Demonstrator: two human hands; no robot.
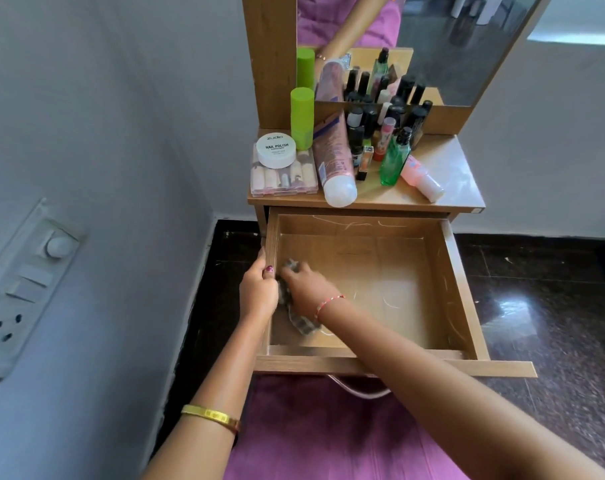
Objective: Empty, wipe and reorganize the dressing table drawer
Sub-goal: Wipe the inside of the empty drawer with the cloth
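The wooden drawer [464,292] is pulled out and holds only a checked grey cloth [303,323]. My right hand [306,287] presses that cloth against the drawer's left inner side, fingers closed on it. My left hand [257,291] grips the drawer's left wall [271,237], thumb inside. White scratch marks show on the drawer's bottom and sides.
The tabletop [446,168] above carries a clear case with a nail polish jar [276,151], a green can [301,117], a pink tube [334,161], a green glass bottle [394,161], a pink bottle [420,178] and several nail polish bottles. A wall with a switch panel [24,285] stands left; dark floor lies right.
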